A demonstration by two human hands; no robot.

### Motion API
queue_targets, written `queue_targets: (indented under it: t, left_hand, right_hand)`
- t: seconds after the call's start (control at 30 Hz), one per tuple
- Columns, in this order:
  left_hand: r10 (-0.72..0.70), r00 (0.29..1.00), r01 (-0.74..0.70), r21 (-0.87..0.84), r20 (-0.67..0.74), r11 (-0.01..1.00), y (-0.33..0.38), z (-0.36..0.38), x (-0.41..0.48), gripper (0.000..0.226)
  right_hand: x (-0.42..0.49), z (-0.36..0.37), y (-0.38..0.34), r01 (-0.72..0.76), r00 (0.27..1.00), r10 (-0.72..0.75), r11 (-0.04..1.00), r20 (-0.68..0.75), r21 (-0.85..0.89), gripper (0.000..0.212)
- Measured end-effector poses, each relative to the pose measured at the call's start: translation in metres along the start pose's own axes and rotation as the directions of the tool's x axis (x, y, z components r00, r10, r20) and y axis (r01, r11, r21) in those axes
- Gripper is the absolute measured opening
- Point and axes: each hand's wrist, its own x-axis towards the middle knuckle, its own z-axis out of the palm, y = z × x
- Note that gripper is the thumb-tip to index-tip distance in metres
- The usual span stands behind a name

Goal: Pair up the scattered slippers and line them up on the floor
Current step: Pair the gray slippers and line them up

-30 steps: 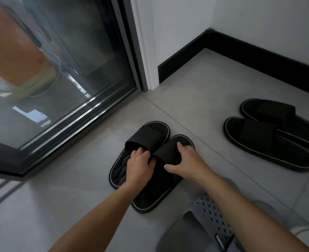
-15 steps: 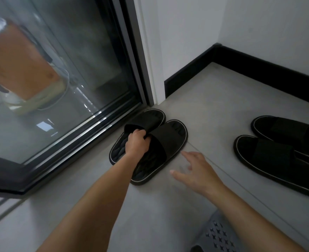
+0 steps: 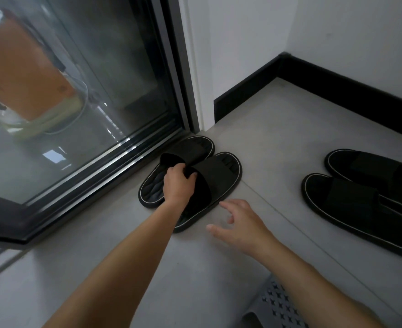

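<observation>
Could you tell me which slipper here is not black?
The grey plastic slipper with star-shaped holes, at the bottom edge. The others, a black pair by the glass door and a black pair to the right, have pale-edged soles.

The light was dim, grey and even, and it made only soft, faint shadows on the floor (image 3: 278,143). The glass door (image 3: 81,110) carried pale reflections, with thin bright streaks of glare along its lower track (image 3: 124,147). An orange shape (image 3: 22,74) behind the glass was blurred. The pair of black slippers (image 3: 221,171) by the door was so dark that little surface detail showed. The wide lens bent the skirting board (image 3: 337,91) and the door frame (image 3: 174,67) near the edges.
</observation>
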Motion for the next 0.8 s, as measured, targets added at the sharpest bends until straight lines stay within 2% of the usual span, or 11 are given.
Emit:
queue_targets:
  t: [0.1, 0.23, 0.3, 0.37, 0.47, 0.53, 0.6, 0.7, 0.8]
  left_hand:
    - [-0.009, 0.991, -0.013, -0.166, -0.131, 0.986, 0.005, 0.001, -0.036, 0.048]
    - [0.099, 0.995, -0.099, -0.223, -0.008, 0.97, 0.014, 0.008, -0.087, 0.047]
    - [0.176, 0.98, -0.15, -0.242, 0.091, 0.959, 0.02, 0.012, -0.114, 0.043]
    - [0.271, 0.924, -0.214, -0.223, 0.269, 0.951, 0.024, 0.015, -0.143, 0.033]
    - [0.307, 0.729, -0.345, -0.059, 0.612, 0.937, 0.029, 0.015, -0.181, 0.027]
    - [0.313, 0.601, -0.494, 0.035, 0.736, 0.869, 0.033, 0.016, -0.205, 0.031]
    - [0.34, 0.542, -0.626, 0.1, 0.769, 0.773, 0.035, 0.017, -0.224, 0.039]
    - [0.356, 0.552, -0.7, 0.187, 0.754, 0.689, 0.039, 0.015, -0.238, 0.045]
    - [0.4, 0.55, -0.754, 0.231, 0.733, 0.615, 0.04, 0.014, -0.245, 0.053]
  right_hand:
    - [-0.007, -0.006, 0.005, 0.0, 1.0, 0.0, 1.0, -0.02, 0.013, 0.076]
    - [-0.022, -0.022, 0.015, 0.008, 0.998, -0.006, 1.0, -0.069, 0.021, 0.072]
    - [-0.04, -0.039, 0.028, -0.012, 0.993, 0.015, 1.0, -0.115, 0.021, 0.068]
    - [-0.064, -0.059, 0.051, -0.09, 0.983, 0.09, 0.996, -0.157, 0.006, 0.059]
    - [-0.104, -0.083, 0.087, -0.242, 0.956, 0.231, 0.97, -0.182, -0.04, 0.042]
    - [-0.13, -0.088, 0.106, -0.286, 0.956, 0.272, 0.95, -0.115, -0.13, 0.033]
    - [-0.153, -0.083, 0.119, -0.266, 0.96, 0.28, 0.931, 0.021, -0.251, 0.03]
    - [-0.174, -0.068, 0.124, -0.202, 0.954, 0.259, 0.927, 0.151, -0.315, 0.04]
    - [-0.185, -0.056, 0.121, -0.202, 0.927, 0.268, 0.946, 0.262, -0.255, 0.049]
